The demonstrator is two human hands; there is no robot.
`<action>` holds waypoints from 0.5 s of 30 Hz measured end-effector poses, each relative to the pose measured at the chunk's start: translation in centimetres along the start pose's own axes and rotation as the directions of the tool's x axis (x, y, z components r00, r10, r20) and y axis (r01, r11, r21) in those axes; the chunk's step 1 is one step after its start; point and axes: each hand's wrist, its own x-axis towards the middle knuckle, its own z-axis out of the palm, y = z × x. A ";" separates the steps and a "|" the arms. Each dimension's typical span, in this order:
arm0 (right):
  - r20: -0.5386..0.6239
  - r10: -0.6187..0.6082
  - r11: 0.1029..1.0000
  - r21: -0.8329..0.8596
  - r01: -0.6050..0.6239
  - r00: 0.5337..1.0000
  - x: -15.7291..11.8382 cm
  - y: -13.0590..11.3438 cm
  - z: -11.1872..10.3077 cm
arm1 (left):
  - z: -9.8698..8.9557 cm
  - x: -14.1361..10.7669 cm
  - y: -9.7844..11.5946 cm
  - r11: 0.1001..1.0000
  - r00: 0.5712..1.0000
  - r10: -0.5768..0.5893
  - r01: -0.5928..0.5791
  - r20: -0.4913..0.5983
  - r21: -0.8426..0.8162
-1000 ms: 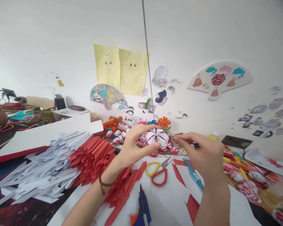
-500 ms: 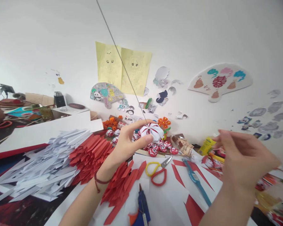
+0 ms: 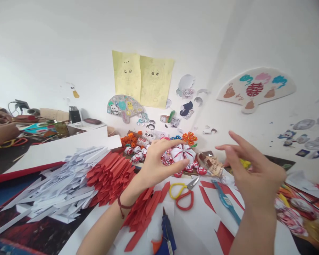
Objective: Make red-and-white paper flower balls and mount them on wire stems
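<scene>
My left hand (image 3: pixel 162 159) curls its thumb and fingers around a round white ball with red stripes (image 3: pixel 183 153), which is puffed and creased toward its middle. Raised to the right, my right hand (image 3: pixel 251 170) has its fingers apart, and I see nothing between them. Below the ball lie scissors (image 3: pixel 183 194) with one yellow and one red handle. A blue glue gun (image 3: pixel 167 230) rests nearer to me on white paper (image 3: pixel 191 226). Between the scissors and my right forearm is a long teal tool (image 3: pixel 226 202).
To the left are heaps of folded white paper strips (image 3: pixel 61 184) and red paper strips (image 3: pixel 110 177). Small red-and-white balls (image 3: pixel 136 155) and orange flowers (image 3: pixel 189 138) line the wall. Another person's hand (image 3: pixel 2 132) is at the far left, near a black flask (image 3: pixel 74 114).
My right hand has moved left and its fingers have spread from a pinch. A thin grey line reaching the ball no longer shows. The view has shifted slightly left.
</scene>
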 end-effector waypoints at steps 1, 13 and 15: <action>-0.009 0.020 0.999 0.031 -0.020 1.000 0.0 -1.0 0.6 | 0.1 0.0 0.1 0.998 1.000 0.026 -0.026 -0.004 0.055; 0.107 -0.236 0.959 0.186 0.214 0.966 -0.5 -3.6 3.5 | 1.2 0.0 -0.4 0.880 0.963 0.264 -0.220 -0.050 0.421; 0.057 -0.310 0.937 0.189 0.294 0.949 -0.6 -3.7 3.6 | 1.3 -0.1 -0.5 0.876 0.960 0.278 -0.238 -0.038 0.419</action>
